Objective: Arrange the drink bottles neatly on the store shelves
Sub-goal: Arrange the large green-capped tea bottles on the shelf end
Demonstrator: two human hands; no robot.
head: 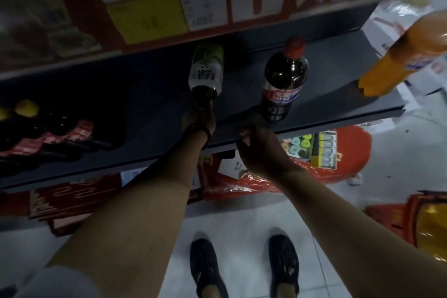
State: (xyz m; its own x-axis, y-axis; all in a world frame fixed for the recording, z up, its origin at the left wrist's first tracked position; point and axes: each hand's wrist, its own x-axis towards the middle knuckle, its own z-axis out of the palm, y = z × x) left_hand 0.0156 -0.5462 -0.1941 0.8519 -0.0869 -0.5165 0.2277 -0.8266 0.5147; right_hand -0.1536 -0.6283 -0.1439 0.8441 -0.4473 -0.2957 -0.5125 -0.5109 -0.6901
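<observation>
Currently, in the head view, the step in hand is placing the green bottle [206,68] on the shelf [338,84]. The left hand [199,123] extends over the shelf's front edge, its fingers clamped round the bottle's dark base. The bottle is mid-shelf, left of the cola [285,80] and apart from it. The cola stands upright near the front edge. The right hand [256,150] is at the front lip just below the cola's base, fingers curled. Dim light hides whether they grip the lip, the cola or nothing. An orange bottle [399,60] leans at the shelf's right end. Next move, as judged: seat the green bottle upright in line with the cola, then release; an unseated base could tip it.
</observation>
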